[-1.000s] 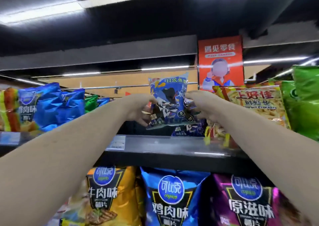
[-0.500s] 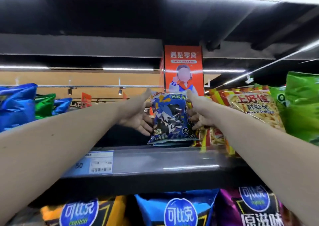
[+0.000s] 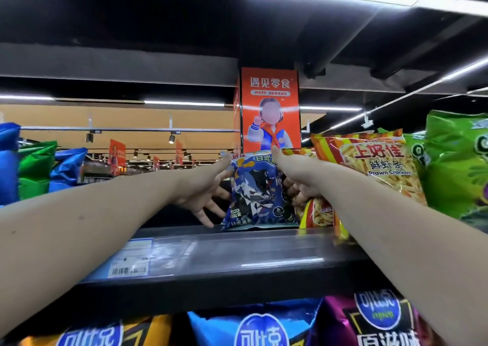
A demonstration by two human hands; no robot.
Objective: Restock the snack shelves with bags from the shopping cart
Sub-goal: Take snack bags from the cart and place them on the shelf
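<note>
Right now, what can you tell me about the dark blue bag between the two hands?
The dark blue bag is a glossy, crinkled foil snack packet with white angular artwork, yellow accents and Chinese characters. It stands upright, bottom seam on the shelf, beside the prawn cracker bags. The left hand touches its upper left corner, fingers spread; the right hand pinches its upper right corner.

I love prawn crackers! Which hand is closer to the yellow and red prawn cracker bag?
Right. The right hand is just beside the yellow and red prawn cracker bag; the left hand is beyond the blue snack bag, farther away.
</note>
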